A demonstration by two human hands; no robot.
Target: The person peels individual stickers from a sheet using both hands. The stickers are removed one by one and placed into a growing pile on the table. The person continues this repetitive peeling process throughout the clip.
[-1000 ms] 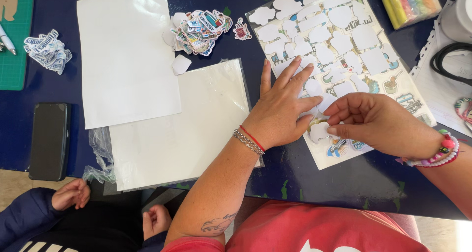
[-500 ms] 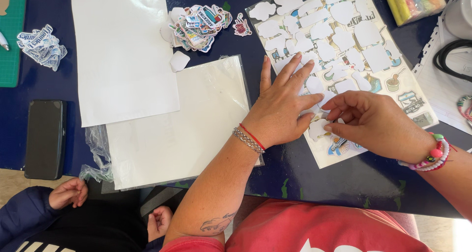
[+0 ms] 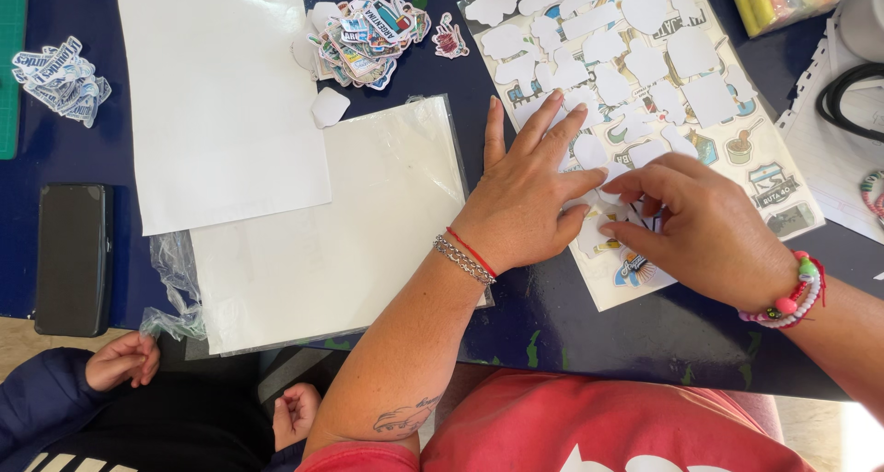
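My left hand [image 3: 525,200] has stayed flat and spread on the white die-cut sticker sheet [image 3: 645,113], pinning its lower half to the dark blue worktop [image 3: 571,334]. My right hand [image 3: 709,228] has slid a little further in toward the left fingertips than a second ago, and its fingers [image 3: 635,182] are now pinched narrow around a small white sticker piece [image 3: 610,194] at the sheet's lower middle. I cannot tell whether the piece is fully lifted or only started at an edge. I read it as a peel under way, with most of the sheet already stripped to white backing shapes.

Just beside the left hand lies a clear plastic sleeve with white paper [image 3: 331,242], partly covered by a plain white sheet [image 3: 221,94]. A heap of coloured cut stickers [image 3: 364,30] sits above it, and a smaller pile of blue-and-white stickers [image 3: 57,76] lies well apart at the far left. A black phone [image 3: 74,256] rests near the worktop's edge. Another person's small hands [image 3: 124,361], in a dark blue sleeve, rest below that edge, clear of the sheet.
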